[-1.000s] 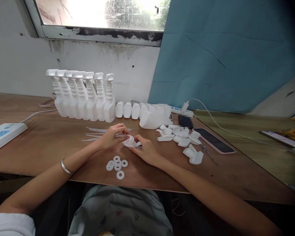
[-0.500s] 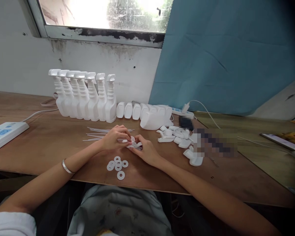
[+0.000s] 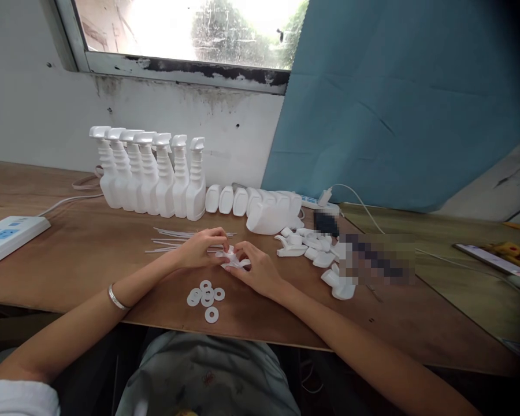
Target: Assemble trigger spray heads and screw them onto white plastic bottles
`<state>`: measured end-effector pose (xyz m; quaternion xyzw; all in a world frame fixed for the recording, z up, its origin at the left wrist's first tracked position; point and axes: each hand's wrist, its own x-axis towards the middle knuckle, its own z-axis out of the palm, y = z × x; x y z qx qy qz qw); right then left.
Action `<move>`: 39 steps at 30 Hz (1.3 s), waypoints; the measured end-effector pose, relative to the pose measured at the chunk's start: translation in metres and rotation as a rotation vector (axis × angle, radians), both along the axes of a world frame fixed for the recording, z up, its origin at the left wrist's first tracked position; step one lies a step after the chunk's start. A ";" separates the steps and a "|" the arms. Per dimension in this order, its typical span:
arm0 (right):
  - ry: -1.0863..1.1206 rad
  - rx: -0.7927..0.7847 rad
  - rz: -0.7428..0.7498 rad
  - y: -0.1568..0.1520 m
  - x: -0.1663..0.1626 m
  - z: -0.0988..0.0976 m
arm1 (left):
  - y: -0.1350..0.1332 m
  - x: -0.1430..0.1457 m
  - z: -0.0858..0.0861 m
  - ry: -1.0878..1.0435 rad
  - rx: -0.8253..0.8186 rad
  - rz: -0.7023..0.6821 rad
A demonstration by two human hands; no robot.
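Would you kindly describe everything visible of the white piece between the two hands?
The white piece looks like smooth moulded plastic, irregular in outline. The left hand and right hand hold it from either side, hiding much of its shape. It is beyond the white rings, over the brown table; whether it touches the tabletop cannot be told.

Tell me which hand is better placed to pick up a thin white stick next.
Probably the left hand: the thin white sticks lie close beside it, while the right hand is farther off, across the white part. Both hands are holding that part.
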<state>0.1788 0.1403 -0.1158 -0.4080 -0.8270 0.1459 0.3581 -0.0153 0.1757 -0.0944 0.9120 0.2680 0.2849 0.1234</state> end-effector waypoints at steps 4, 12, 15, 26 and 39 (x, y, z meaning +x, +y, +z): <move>-0.041 0.050 0.042 0.000 0.001 0.001 | -0.002 0.001 0.002 0.002 -0.014 -0.039; -0.143 0.138 0.076 0.001 0.002 0.001 | -0.002 0.001 0.002 -0.050 -0.045 -0.089; -0.167 0.142 0.090 0.001 0.002 0.003 | -0.002 0.001 0.001 -0.087 -0.049 -0.100; -0.107 0.112 0.123 0.004 0.001 -0.002 | 0.007 -0.003 -0.001 -0.015 -0.024 -0.145; 0.079 0.200 0.103 0.009 0.003 -0.015 | 0.004 0.003 0.002 0.119 0.010 -0.110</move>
